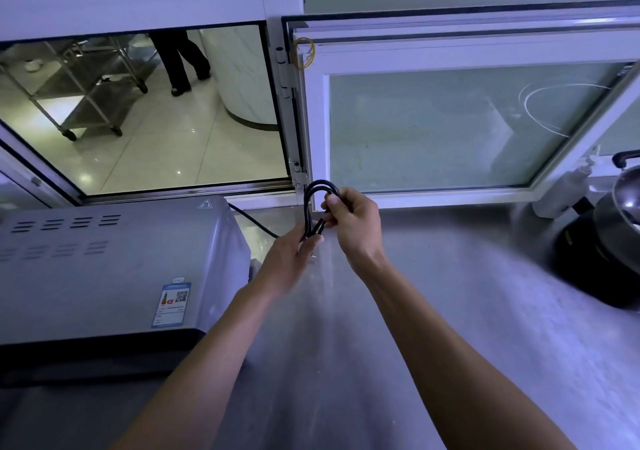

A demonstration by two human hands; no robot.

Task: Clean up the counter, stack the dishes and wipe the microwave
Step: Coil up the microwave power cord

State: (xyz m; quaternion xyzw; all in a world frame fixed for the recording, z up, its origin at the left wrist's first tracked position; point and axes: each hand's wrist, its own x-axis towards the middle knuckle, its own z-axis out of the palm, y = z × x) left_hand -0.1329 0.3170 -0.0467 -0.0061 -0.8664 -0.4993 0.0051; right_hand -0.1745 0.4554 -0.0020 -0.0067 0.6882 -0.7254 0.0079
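Note:
A grey microwave (104, 269) sits on the steel counter (433, 304) at the left, seen from above. Its black power cord (313, 196) runs from behind its right side and is folded into loops above the counter. My left hand (291, 262) grips the lower end of the loops. My right hand (353, 221) pinches the folded cord near the top, thumb over it. The plug's metal prongs peek out below my left fingers.
A black appliance with a steel pot (609, 241) stands at the counter's right edge. Behind the counter an open window (156, 110) looks down on a tiled floor, a steel trolley and a person's legs. A swung-open window pane (450, 127) stands at the back right.

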